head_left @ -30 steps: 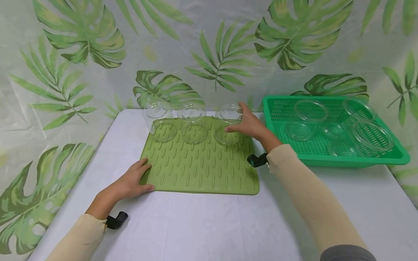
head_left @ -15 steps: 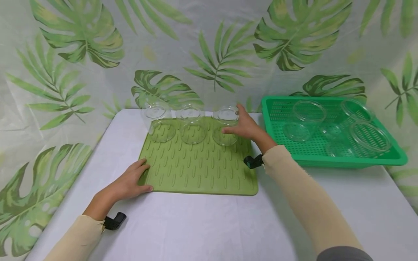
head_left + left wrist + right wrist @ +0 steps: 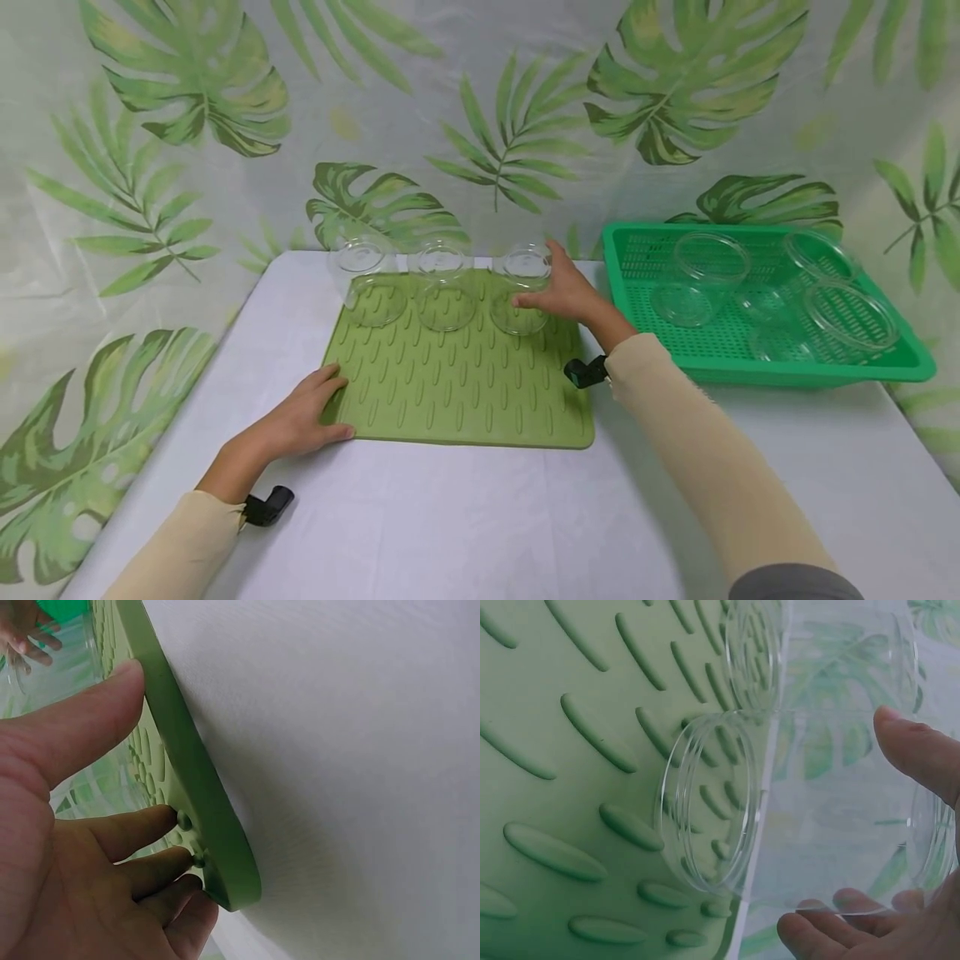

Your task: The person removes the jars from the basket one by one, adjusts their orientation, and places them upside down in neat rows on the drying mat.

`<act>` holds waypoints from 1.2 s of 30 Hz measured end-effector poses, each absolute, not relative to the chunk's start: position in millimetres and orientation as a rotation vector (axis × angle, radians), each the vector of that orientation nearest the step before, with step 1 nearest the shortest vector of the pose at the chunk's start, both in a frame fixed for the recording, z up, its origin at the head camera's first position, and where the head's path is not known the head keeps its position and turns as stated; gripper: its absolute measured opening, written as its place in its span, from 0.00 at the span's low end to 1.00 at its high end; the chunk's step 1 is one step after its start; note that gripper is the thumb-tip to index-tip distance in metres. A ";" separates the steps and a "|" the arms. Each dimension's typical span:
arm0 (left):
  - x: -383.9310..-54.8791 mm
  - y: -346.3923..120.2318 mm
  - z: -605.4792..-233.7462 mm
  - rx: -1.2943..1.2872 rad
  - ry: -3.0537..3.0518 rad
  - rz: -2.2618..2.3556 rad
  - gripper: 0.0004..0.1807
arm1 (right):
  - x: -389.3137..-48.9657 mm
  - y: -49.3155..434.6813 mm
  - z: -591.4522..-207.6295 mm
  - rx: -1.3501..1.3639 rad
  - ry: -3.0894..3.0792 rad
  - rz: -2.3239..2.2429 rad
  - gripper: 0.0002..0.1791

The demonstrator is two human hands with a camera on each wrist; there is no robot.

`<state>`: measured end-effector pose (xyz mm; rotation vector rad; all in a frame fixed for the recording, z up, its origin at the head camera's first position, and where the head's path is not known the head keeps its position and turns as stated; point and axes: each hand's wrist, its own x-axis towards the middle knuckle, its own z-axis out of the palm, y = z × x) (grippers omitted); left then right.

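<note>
Three clear cups stand upside down in a row along the back of the green ribbed mat [image 3: 457, 383]. My right hand [image 3: 570, 292] grips the rightmost cup [image 3: 519, 321], thumb on one side and fingers on the other. In the right wrist view this cup [image 3: 705, 802] has its rim against the mat. The middle cup [image 3: 446, 317] and the left cup [image 3: 377, 312] stand beside it, untouched by either hand. My left hand [image 3: 300, 414] rests at the mat's front left corner, with fingertips on the ribbed surface and thumb at the front edge.
A green plastic basket [image 3: 772, 375] sits on the right of the table, holding three more clear cups with their wide rims up. The table has a white cloth [image 3: 450, 517]. Behind it hangs a leaf-patterned curtain [image 3: 495, 100].
</note>
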<state>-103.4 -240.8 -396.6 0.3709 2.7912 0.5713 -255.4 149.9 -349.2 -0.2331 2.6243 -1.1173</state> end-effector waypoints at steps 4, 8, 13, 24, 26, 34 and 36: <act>-102.8 -240.1 -397.0 0.366 2.788 0.569 0.44 | -256.8 151.1 -352.5 -0.235 2.620 -1.127 0.66; -102.9 -239.2 -394.7 0.364 2.788 0.569 0.44 | -256.2 151.4 -349.6 -0.242 2.630 -1.127 0.66; -103.3 -238.2 -393.4 0.366 2.787 0.574 0.44 | -255.7 150.9 -346.2 -0.219 2.631 -1.117 0.67; -102.9 -237.3 -396.1 0.354 2.773 0.581 0.45 | -250.5 152.2 -341.4 -0.234 2.650 -1.080 0.70; -103.0 -237.6 -396.4 0.353 2.773 0.583 0.44 | -249.8 153.5 -339.3 -0.250 2.676 -1.047 0.69; -103.3 -238.2 -395.4 0.348 2.781 0.581 0.44 | -250.4 167.6 -327.3 -0.321 2.754 -0.939 0.65; -103.3 -238.1 -395.6 0.348 2.781 0.586 0.44 | -248.4 174.1 -322.3 -0.352 2.764 -0.931 0.64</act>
